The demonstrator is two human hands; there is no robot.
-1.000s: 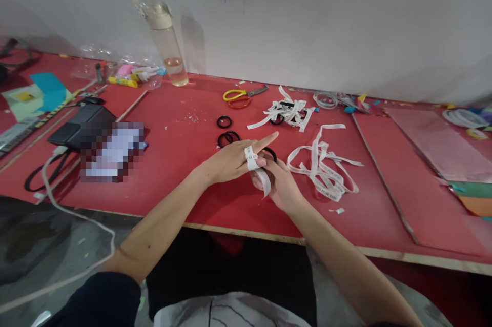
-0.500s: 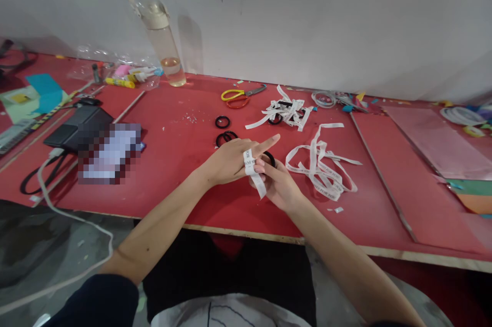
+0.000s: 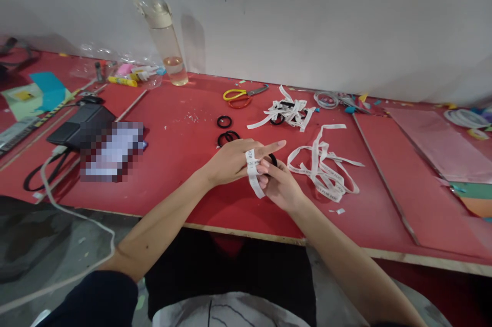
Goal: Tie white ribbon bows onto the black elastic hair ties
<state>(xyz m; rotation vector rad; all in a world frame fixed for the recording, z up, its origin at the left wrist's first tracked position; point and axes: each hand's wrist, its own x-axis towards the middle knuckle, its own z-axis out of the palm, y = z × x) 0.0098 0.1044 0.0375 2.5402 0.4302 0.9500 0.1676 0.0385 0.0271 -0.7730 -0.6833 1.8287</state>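
In front of me my left hand (image 3: 230, 164) is closed on a white printed ribbon (image 3: 252, 176), its index finger stretched out to the right. The ribbon crosses the fingers, and its short tail hangs down. My right hand (image 3: 283, 187) touches the left one from the right and grips a black hair tie (image 3: 273, 159), partly hidden by the fingers. More black hair ties (image 3: 224, 121) lie on the table just beyond my left hand. To the right of my hands is a loose tangle of the same ribbon (image 3: 326, 176).
Yellow-handled scissors (image 3: 235, 95) and a heap of ribbon-tied black hair ties (image 3: 290, 113) lie farther back on the red table (image 3: 172, 127). A water bottle (image 3: 169, 42) stands by the wall. At left are a black box-shaped device (image 3: 79, 124), a phone (image 3: 115, 150) and a white cable (image 3: 77, 212).
The view has shifted slightly. My left index finger reaches a little farther right over the black hair tie. Both hands keep nearly the same hold.
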